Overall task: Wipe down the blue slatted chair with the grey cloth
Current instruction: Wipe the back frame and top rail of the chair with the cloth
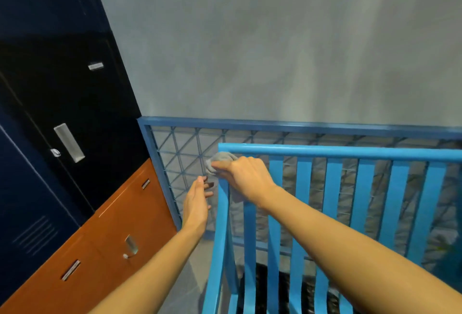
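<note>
Count: one blue chair (332, 153), one grey cloth (221, 160), two hands.
Right hand (246, 176): squeezing the grey cloth against the chair's top left corner.
Left hand (197, 201): open, holding nothing, just left of the chair's side post.
Room: grey wall (275, 38) and blue mesh railing (250, 123) behind the chair; dark lockers (62, 88) and orange lockers (120, 226) to its left.
Chair: slats run up and down; top rail runs left to right.

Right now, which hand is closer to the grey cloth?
The right hand. It grips the grey cloth against the top left corner of the blue chair. The left hand is open just below the cloth, beside the chair's post, not touching it.
</note>
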The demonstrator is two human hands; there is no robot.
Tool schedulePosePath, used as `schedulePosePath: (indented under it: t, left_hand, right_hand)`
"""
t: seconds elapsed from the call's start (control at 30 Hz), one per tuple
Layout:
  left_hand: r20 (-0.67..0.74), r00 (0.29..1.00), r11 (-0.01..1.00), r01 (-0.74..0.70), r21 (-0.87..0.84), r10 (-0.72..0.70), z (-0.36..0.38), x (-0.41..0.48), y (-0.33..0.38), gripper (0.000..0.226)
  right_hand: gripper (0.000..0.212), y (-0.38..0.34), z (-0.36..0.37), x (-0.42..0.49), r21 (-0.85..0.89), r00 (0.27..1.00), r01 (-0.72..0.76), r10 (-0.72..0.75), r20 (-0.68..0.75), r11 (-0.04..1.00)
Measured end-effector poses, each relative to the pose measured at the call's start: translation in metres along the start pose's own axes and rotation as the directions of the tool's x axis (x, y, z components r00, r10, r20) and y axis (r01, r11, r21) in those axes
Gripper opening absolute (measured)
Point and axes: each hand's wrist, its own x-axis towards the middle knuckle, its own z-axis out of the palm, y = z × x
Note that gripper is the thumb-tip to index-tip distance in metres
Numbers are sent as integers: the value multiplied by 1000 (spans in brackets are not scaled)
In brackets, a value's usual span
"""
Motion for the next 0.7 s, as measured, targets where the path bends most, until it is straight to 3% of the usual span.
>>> schedulePosePath:
  t: [0.17,0.27,0.33,0.47,0.53,0.63,0.7]
  left_hand:
    - [25,985,983,-171,62,169,7,6,32,31]
    - [44,964,959,-265,101,262,15,10,52,33]
    - [38,956,945,-293,146,291,21,14,66,30]
    - [29,959,936,-283,209,283,30,21,74,27]
    - [17,966,945,-257,203,259,29,25,71,28]
    - [-5,972,961,-231,152,234,29,25,69,26]
    - [-21,968,958,-246,148,251,30,23,69,28]
  right_hand:
    - [38,-4,-18,14,-131,999,7,-12,-39,991]
    - [23,-13,-32,24,-98,986,-152,144,-82,984]
    - [20,-20,-44,33,-119,975,-223,222,-25,968]
    - [27,-19,-52,49,-409,981,-188,193,-30,893]
    - [34,-16,-45,56,-472,988,-152,147,-49,869]
    - [35,-10,-30,49,-295,994,-98,106,14,951]
    - [28,-5,-19,39,-133,995,-93,86,-57,987]
